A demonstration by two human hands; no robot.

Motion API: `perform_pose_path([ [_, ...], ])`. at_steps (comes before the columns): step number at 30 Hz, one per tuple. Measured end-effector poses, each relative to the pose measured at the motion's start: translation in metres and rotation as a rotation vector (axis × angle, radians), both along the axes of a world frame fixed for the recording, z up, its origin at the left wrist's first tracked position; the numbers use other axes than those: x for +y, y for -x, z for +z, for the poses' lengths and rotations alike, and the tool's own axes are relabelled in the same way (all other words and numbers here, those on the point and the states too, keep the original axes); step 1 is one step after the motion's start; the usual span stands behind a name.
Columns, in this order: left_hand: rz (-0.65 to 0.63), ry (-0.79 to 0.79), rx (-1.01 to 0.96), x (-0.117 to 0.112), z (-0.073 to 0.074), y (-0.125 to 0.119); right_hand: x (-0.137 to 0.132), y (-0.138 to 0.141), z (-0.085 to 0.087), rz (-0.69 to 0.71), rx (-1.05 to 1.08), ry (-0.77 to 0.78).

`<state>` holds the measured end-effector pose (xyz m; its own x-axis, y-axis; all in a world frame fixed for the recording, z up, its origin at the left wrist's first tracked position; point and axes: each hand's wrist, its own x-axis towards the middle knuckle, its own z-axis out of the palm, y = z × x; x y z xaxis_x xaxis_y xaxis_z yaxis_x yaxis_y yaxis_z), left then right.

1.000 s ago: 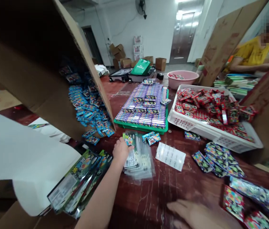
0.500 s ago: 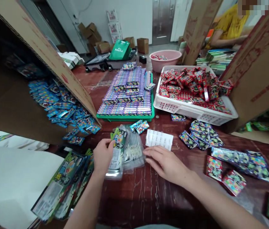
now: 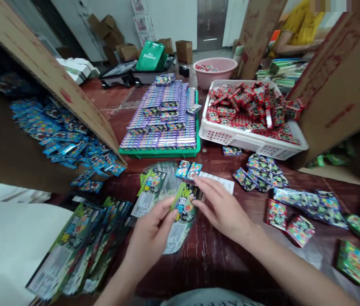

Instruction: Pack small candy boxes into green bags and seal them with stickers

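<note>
While my left grip pinches a flat green-and-black printed plastic pouch, my right grip sits at its opposite edge, pinch unclear; pouch looks unfilled, two small blue printed boxes lying outside, beyond both.

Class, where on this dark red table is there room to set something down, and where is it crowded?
Bare: the near tabletop between the left forearm and right forearm, below the held pouch; farther off, between the left cardboard flap and green tray. Crowded: the right, with purple packs and red packs.
</note>
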<state>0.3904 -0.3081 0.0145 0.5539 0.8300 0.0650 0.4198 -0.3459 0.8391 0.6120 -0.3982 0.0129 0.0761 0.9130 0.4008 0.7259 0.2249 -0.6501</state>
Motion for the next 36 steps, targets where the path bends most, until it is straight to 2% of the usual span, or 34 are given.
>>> perform_pose_path([
  [4, -0.06, 0.047, -0.031, -0.024, -0.001, -0.018, -0.005, -0.004, -0.002, 0.033, 0.063, 0.118],
  [8, -0.262, 0.122, -0.024, -0.032, 0.003, -0.032, -0.022, -0.023, -0.008, -0.065, 0.102, 0.124],
  [10, -0.298, 0.135, -0.02, -0.034, 0.002, -0.036, -0.029, -0.032, -0.006, -0.058, 0.101, 0.183],
  [13, -0.313, 0.198, 0.004, -0.036, -0.005, -0.038, -0.038, -0.042, 0.008, 0.046, 0.028, 0.337],
  [15, -0.357, 0.342, -0.01, -0.038, -0.011, -0.038, -0.045, -0.047, 0.021, 0.19, -0.007, 0.41],
  [17, -0.465, 0.551, -0.028, -0.039, -0.015, -0.039, -0.05, -0.053, 0.032, 0.343, 0.054, 0.412],
  [19, -0.57, 0.722, -0.011, -0.04, -0.018, -0.041, -0.055, -0.057, 0.037, 0.415, 0.153, 0.35],
  [20, -0.584, 0.769, 0.008, -0.04, -0.02, -0.043, -0.057, -0.058, 0.037, 0.407, 0.18, 0.322],
  [21, -0.561, 0.788, 0.021, -0.04, -0.022, -0.045, -0.059, -0.058, 0.033, 0.364, 0.185, 0.301],
  [23, -0.444, 0.767, -0.002, -0.041, -0.027, -0.05, -0.062, -0.054, 0.018, 0.186, 0.196, 0.276],
  [26, -0.321, 0.719, -0.118, -0.042, -0.037, -0.056, -0.064, -0.035, -0.018, -0.194, 0.381, 0.221],
  [27, -0.298, 0.72, -0.161, -0.043, -0.041, -0.057, -0.065, -0.026, -0.029, -0.267, 0.477, 0.213],
  [29, -0.248, 0.74, -0.229, -0.046, -0.049, -0.06, -0.066, -0.006, -0.048, -0.28, 0.646, 0.239],
  [31, -0.188, 0.758, -0.257, -0.048, -0.056, -0.062, -0.066, 0.01, -0.056, -0.241, 0.722, 0.27],
  [34, -0.119, 0.762, -0.254, -0.05, -0.06, -0.064, -0.064, 0.021, -0.055, -0.29, 0.69, 0.244],
  [36, -0.13, 0.788, -0.274, -0.051, -0.057, -0.064, -0.062, 0.022, -0.054, -0.335, 0.636, 0.218],
])
